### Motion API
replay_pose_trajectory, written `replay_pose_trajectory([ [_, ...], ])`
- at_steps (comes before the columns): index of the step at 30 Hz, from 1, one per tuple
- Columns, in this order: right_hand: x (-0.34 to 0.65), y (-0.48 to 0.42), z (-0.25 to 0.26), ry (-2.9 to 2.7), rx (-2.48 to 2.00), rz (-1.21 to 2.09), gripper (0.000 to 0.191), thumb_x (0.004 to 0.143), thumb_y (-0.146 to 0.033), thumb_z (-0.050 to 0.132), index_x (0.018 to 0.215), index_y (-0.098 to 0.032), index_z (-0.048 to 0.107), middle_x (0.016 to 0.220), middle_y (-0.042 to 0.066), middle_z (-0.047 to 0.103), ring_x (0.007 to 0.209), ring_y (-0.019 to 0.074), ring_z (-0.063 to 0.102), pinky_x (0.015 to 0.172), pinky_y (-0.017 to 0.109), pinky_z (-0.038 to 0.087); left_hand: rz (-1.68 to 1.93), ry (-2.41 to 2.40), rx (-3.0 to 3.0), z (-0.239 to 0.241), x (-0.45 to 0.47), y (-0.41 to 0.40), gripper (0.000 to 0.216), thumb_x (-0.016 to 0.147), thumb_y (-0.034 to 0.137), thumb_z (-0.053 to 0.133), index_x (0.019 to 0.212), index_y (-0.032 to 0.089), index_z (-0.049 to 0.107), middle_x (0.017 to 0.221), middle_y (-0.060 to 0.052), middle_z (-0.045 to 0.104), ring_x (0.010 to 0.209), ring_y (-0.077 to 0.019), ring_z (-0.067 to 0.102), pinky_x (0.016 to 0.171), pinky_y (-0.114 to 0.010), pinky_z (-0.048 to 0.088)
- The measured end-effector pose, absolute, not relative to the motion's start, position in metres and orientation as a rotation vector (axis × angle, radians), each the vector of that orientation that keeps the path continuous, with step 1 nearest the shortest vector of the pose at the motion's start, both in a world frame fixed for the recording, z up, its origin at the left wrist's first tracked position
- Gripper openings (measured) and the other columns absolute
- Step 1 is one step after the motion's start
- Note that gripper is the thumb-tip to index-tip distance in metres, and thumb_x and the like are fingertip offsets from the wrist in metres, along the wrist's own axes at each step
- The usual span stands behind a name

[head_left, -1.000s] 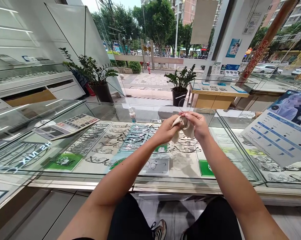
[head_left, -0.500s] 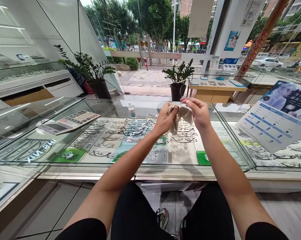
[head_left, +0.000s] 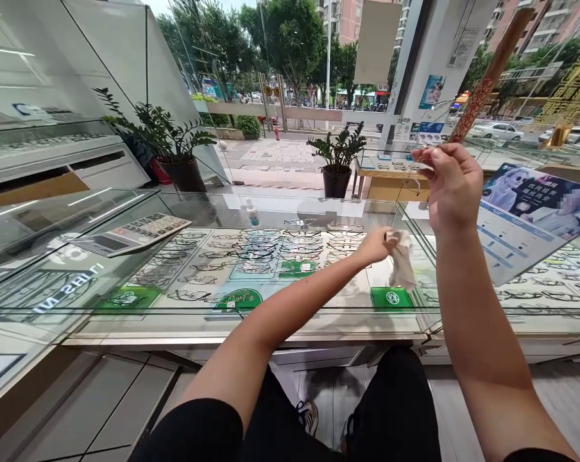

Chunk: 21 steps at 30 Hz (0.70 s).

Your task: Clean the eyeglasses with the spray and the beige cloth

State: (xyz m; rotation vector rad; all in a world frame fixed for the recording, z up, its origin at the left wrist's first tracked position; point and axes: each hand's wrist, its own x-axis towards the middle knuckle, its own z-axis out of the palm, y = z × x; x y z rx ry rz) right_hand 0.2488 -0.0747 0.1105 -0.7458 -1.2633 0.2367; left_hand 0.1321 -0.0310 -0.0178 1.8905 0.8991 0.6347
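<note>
Your left hand (head_left: pixel 380 244) is stretched out over the glass bench (head_left: pixel 319 324), fingers closed on one end of a pale cloth (head_left: pixel 402 266), which hangs limp from it just above the glass, over a green tag (head_left: pixel 391 298) inside the case. Your right hand (head_left: pixel 451 183) is raised well above the left and apart from it, fingertips pinched on a pair of thin glasses (head_left: pixel 416 181); the frame is so fine against the bright window that only part of a rim and a temple show, hanging to the left of your fingers. The cloth and the glasses are not touching. Under the bench glass lie rows of frames (head_left: pixel 265 253). On top of the bench, to your left, rests a calculator (head_left: pixel 132 234), and further back a small bottle (head_left: pixel 252 213) stands upright. A printed poster (head_left: pixel 525 221) leans at your right, just beyond your raised wrist. Two potted plants (head_left: pixel 338 157) stand on the floor by the window behind the bench
</note>
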Motion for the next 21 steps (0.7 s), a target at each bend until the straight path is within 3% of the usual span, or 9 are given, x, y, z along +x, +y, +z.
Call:
replay_pose_trajectory([
  [2,0.241,-0.077,0.109,-1.308,-0.748,0.272,0.028,0.096,-0.056,0.076,0.090,-0.030,0.067,0.100,0.003,0.078,0.112,0.0246,0.080,0.084,0.037,0.065,0.531,0.937,1.903,-0.027,0.138,-0.032,0.026,0.108,0.035,0.064,0.123,0.014,0.069,0.105,-0.009,0.080,0.090,-0.0213,0.075,0.084,-0.032,0.058],
  [4,0.232,-0.077,0.105,-1.339,-0.747,0.316,0.030,0.095,-0.057,0.076,0.089,-0.029,0.067,0.099,0.002,0.079,0.108,0.0239,0.080,0.086,0.038,0.065,0.522,0.958,2.001,-0.027,0.128,-0.035,0.040,0.105,0.038,0.070,0.137,0.015,0.065,0.126,-0.014,0.080,0.111,-0.0259,0.076,0.101,-0.039,0.060],
  [7,0.220,-0.072,0.101,-1.387,-0.743,0.383,0.030,0.094,-0.056,0.076,0.086,-0.029,0.066,0.096,0.001,0.079,0.102,0.0232,0.080,0.089,0.040,0.064,0.675,0.985,2.291,-0.006,0.091,-0.040,0.043,0.104,0.037,0.070,0.143,0.019,0.066,0.144,-0.014,0.075,0.132,-0.0294,0.070,0.116,-0.045,0.055],
  [10,0.211,-0.061,0.106,-1.459,-0.753,0.449,0.027,0.093,-0.053,0.075,0.086,-0.028,0.065,0.093,0.001,0.078,0.097,0.0223,0.079,0.091,0.041,0.063,0.787,1.113,2.452,0.035,0.037,-0.036,0.017,0.104,0.032,0.067,0.111,0.021,0.077,0.115,-0.011,0.080,0.108,-0.0277,0.074,0.102,-0.045,0.059],
  [12,0.207,-0.054,0.116,-1.513,-0.768,0.479,0.024,0.092,-0.050,0.074,0.086,-0.028,0.065,0.091,0.001,0.077,0.095,0.0218,0.077,0.093,0.042,0.062,0.915,1.306,2.577,0.068,-0.003,-0.029,0.027,0.105,0.037,0.065,0.086,0.020,0.074,0.101,-0.012,0.075,0.095,-0.0281,0.071,0.091,-0.046,0.059],
  [14,0.202,-0.049,0.129,-1.564,-0.777,0.488,0.020,0.091,-0.046,0.074,0.086,-0.028,0.066,0.089,0.001,0.076,0.094,0.0213,0.076,0.095,0.043,0.061,1.147,1.387,2.645,0.100,-0.040,-0.021,0.033,0.103,0.044,0.069,0.080,0.021,0.071,0.087,-0.009,0.070,0.089,-0.0280,0.067,0.090,-0.047,0.058],
  [16,0.195,-0.048,0.142,-1.603,-0.783,0.479,0.016,0.091,-0.041,0.073,0.084,-0.027,0.067,0.086,0.001,0.074,0.090,0.0208,0.073,0.095,0.044,0.061,1.485,1.285,2.684,0.127,-0.068,-0.017,0.028,0.099,0.052,0.076,0.102,0.024,0.076,0.100,-0.009,0.072,0.103,-0.0322,0.068,0.100,-0.052,0.057],
  [18,0.188,-0.050,0.152,-1.640,-0.802,0.451,0.014,0.090,-0.036,0.072,0.080,-0.027,0.069,0.083,0.001,0.073,0.086,0.0203,0.071,0.093,0.043,0.060,1.684,1.119,2.746,0.147,-0.083,-0.020,0.053,0.093,0.059,0.084,0.135,0.029,0.070,0.130,-0.013,0.071,0.126,-0.0389,0.064,0.114,-0.058,0.052],
  [21,0.180,-0.055,0.157,-1.697,-0.822,0.404,0.014,0.090,-0.031,0.071,0.077,-0.026,0.070,0.079,0.001,0.073,0.081,0.0201,0.069,0.087,0.042,0.058,1.770,0.879,2.881,0.160,-0.085,-0.030,0.079,0.091,0.065,0.085,0.158,0.036,0.055,0.157,-0.014,0.060,0.148,-0.0422,0.053,0.128,-0.062,0.041],
])
